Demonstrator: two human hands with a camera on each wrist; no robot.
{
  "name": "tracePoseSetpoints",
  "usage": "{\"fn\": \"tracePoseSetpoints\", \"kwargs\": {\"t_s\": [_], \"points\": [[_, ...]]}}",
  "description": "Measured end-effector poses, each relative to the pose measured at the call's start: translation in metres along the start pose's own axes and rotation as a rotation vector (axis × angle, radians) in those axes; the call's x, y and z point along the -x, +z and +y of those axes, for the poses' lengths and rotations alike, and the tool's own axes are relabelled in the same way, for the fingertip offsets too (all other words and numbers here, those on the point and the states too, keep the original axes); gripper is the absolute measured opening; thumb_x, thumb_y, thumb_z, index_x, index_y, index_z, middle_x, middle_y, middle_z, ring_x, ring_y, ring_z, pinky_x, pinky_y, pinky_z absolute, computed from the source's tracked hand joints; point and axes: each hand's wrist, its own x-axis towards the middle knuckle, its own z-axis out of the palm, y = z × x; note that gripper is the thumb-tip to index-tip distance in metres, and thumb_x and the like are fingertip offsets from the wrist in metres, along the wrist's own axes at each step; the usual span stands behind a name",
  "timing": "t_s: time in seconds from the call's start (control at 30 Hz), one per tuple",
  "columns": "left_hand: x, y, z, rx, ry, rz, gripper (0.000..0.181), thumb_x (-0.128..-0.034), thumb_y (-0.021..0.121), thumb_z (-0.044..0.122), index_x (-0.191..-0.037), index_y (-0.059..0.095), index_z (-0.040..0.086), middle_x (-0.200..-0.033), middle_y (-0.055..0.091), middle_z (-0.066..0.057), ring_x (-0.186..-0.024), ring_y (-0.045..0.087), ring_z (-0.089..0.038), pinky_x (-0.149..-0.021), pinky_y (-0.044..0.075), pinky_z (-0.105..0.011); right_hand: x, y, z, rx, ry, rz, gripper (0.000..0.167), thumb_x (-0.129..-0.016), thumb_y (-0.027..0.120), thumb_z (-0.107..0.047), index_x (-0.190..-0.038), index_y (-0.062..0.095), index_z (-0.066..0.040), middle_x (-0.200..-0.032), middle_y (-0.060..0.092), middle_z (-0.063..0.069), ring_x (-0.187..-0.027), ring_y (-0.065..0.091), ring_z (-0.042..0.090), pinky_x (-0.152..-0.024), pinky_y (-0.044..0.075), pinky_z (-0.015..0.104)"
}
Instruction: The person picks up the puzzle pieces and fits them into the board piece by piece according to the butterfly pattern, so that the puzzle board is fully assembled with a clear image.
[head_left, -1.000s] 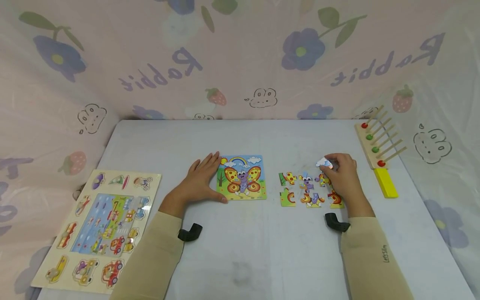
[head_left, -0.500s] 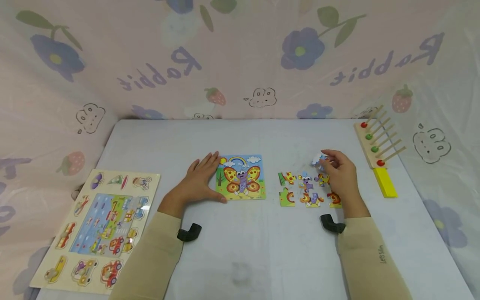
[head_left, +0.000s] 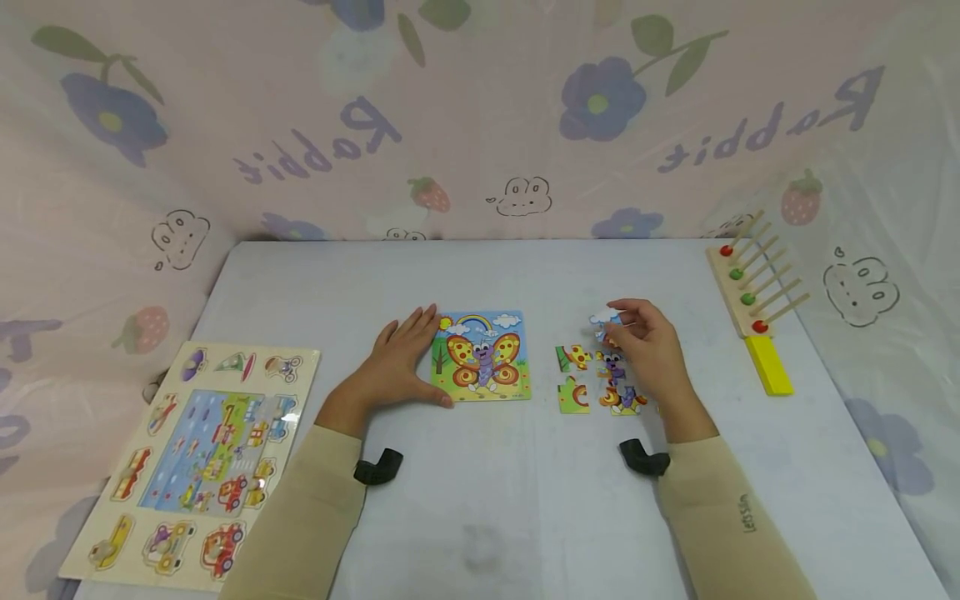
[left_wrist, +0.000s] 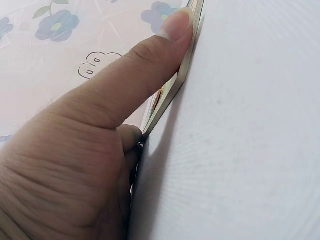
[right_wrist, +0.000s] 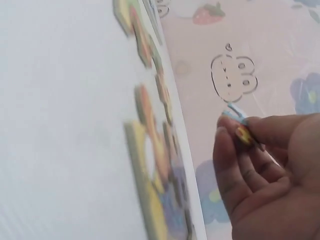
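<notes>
A square butterfly puzzle board (head_left: 482,357) lies flat in the middle of the table. My left hand (head_left: 393,365) rests at its left side, fingers straight and spread; the left wrist view shows the thumb (left_wrist: 150,60) along the board's edge. Between thumb and fingertips, my right hand (head_left: 654,354) pinches a puzzle piece (head_left: 604,317) with a white cloud on blue. In the right wrist view that puzzle piece (right_wrist: 243,134) is held up off the table. Below it lie loose butterfly puzzle pieces (head_left: 574,395) in rough rows, some hidden by the right hand.
At the left lies a large vehicle puzzle board (head_left: 112,496), partly behind the left sleeve. A wooden peg stand (head_left: 731,287) with red and green beads is at the back right, with a yellow block (head_left: 770,367) at its near end. A printed curtain (head_left: 465,125) surrounds the table.
My right hand has carried the cloud piece leftward over the loose pieces, toward the butterfly board. The left hand stays in place.
</notes>
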Motion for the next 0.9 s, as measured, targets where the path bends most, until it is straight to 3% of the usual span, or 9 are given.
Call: {"fn": "tracePoseSetpoints", "kwargs": {"t_s": [0.43, 0.7, 0.9], "points": [[0.000, 0.001, 0.000, -0.005, -0.001, 0.006, 0.145, -0.0697, 0.095, 0.069, -0.175, 0.016, 0.010, -0.182, 0.002, 0.001, -0.166, -0.007, -0.019, -0.130, -0.008, -0.050, 0.010, 0.042, -0.023, -0.111, -0.004, -0.149, 0.029, -0.109, 0.071, -0.015, -0.133, 0.066, 0.000, -0.106, 0.068, 0.017, -0.088, 0.062, 0.024, -0.072, 0.053, 0.024], [0.000, 0.001, 0.000, -0.009, 0.001, 0.003, 0.145, -0.0696, 0.095, 0.070, -0.175, 0.015, 0.009, -0.182, 0.002, 0.000, -0.166, -0.008, -0.019, -0.130, -0.008, -0.052, 0.012, 0.071, -0.026, -0.236, 0.005, -0.202, 0.026, -0.108, 0.068, -0.004, -0.131, 0.065, 0.007, -0.108, 0.065, 0.021, -0.087, 0.069, 0.026, -0.076, 0.062, 0.030], [-0.001, 0.001, -0.001, -0.008, 0.005, 0.004, 0.146, -0.0693, 0.095, 0.071, -0.175, 0.015, 0.009, -0.182, 0.002, 0.000, -0.165, -0.007, -0.019, -0.130, -0.008, -0.051, 0.007, 0.086, -0.031, -0.232, 0.044, -0.206, 0.029, -0.109, 0.066, -0.004, -0.137, 0.065, 0.006, -0.110, 0.065, 0.019, -0.095, 0.072, 0.029, -0.082, 0.064, 0.034]]}}
